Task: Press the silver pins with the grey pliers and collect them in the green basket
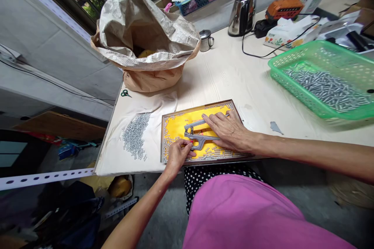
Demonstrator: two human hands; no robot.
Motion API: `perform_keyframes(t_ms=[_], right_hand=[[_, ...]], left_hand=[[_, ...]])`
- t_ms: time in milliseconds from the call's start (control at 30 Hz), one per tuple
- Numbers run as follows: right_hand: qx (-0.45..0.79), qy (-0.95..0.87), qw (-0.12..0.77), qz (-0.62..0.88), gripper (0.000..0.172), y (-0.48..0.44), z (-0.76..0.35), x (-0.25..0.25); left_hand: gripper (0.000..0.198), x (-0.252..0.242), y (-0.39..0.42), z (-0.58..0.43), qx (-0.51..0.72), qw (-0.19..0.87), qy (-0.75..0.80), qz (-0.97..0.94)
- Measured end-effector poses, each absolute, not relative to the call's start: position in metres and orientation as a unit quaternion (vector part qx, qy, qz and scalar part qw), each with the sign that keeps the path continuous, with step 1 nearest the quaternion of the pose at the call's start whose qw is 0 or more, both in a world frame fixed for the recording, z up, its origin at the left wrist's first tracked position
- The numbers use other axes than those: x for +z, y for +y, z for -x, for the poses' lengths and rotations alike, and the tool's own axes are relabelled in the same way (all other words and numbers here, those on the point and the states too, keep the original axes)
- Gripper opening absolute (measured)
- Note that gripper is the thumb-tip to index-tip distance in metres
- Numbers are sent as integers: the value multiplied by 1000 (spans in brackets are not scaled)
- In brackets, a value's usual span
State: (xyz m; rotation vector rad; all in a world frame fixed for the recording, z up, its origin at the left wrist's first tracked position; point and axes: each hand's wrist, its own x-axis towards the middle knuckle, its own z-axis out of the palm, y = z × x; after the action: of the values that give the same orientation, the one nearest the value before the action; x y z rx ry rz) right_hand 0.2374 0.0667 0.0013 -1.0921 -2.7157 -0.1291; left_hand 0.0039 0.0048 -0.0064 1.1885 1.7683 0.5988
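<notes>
A shallow wooden-framed tray with a yellow floor [175, 124] lies at the table's near edge, with several small metal pieces scattered along its sides. On it rests a grey hand press tool [196, 136] with long handles. My right hand [229, 130] lies over the tool's handles, fingers stretched flat along them. My left hand [178, 154] is at the tool's near end, fingers pinched together on something small that I cannot make out.
A pile of small metal pieces [134, 136] lies on white cloth left of the tray. Behind it stand a big paper sack [146, 34] and green scissors [126, 93]. A green basket [324, 79] of metal pieces sits at right; a kettle [243, 9] and cable sit behind.
</notes>
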Motion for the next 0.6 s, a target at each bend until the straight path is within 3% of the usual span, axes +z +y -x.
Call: perform_keyframes(t_ms=[100,167,233,300,400,600], right_hand=[[-39,-922,133,362,60,67,-233,-1],[-45,-926,151,342,52,67,-229,-1],[-66,-930,164,322,50,66,-225,-1],[-90,-933,171,303,52,64,-221,-2],[-120,-922,182,321,53,62,-214,-3],[-163,-919,144,329,33,72,-211,3]], left_hand=[[24,3,-4,-10,233,220,706,-631],[48,10,-5,-18,207,60,663,-717],[70,13,0,-27,168,-26,611,-773],[75,12,12,-33,143,-54,566,-810],[68,9,30,-36,132,-45,549,-824],[46,18,43,-36,86,-11,578,-811]])
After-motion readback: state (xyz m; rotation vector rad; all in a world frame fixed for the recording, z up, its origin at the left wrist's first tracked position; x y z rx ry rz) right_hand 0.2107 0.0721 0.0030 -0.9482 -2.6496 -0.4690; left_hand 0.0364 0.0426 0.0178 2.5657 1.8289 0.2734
